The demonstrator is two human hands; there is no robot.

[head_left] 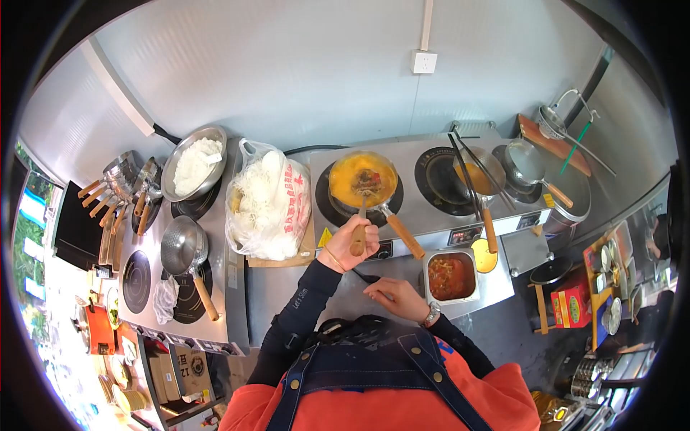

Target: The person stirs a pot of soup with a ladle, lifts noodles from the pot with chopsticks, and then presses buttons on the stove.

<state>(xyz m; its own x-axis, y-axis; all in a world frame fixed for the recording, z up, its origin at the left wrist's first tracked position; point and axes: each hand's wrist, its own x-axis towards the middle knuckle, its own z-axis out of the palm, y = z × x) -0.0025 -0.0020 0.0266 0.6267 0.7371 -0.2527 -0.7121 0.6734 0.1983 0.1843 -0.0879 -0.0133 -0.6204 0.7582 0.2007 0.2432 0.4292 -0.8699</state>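
Observation:
My left hand [353, 241] is closed around the wooden handle of a ladle [359, 237]. The ladle's head dips into a small saucepan [333, 194] of yellow-orange liquid, with a dark brown clump around it. This saucepan sits on a black hob, and its wooden handle [405, 235] points toward me, free of either hand. Lower and to the right, my right hand [399, 298] hovers over the counter with its fingers loosely stretched out. Near its fingertips is a dark strip [366, 277] that I cannot identify. A square metal container [451, 276] of red sauce stands just beyond that hand.
A plastic bag of white noodles [262, 205] stands left of the saucepan. Further left are a steel bowl [172, 176] of white food and an idle saucepan [184, 244]. Long black chopsticks [467, 172] lean across another pan [478, 172] at the right.

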